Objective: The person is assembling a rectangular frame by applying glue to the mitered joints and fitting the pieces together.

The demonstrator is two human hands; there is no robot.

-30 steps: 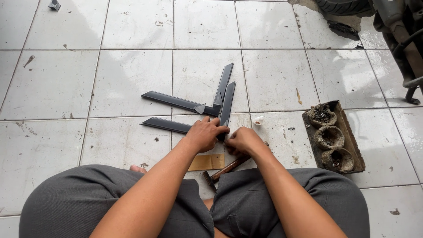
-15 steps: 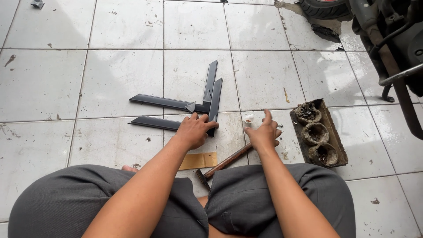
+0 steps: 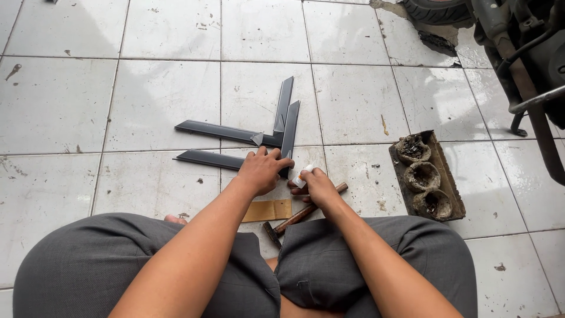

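Left hand (image 3: 261,171) presses flat, fingers spread, on long dark grey plastic strips (image 3: 235,134) on white tiles; right hand (image 3: 316,185) pinches a small white tube (image 3: 303,175).

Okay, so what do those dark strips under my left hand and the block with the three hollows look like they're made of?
The dark strips look like moulded plastic or painted metal: smooth, dark grey, with a faint sheen; I cannot tell which. The block looks like old wood, rough and brown, its three hollows caked with dark residue. The left hand rests on the strips.
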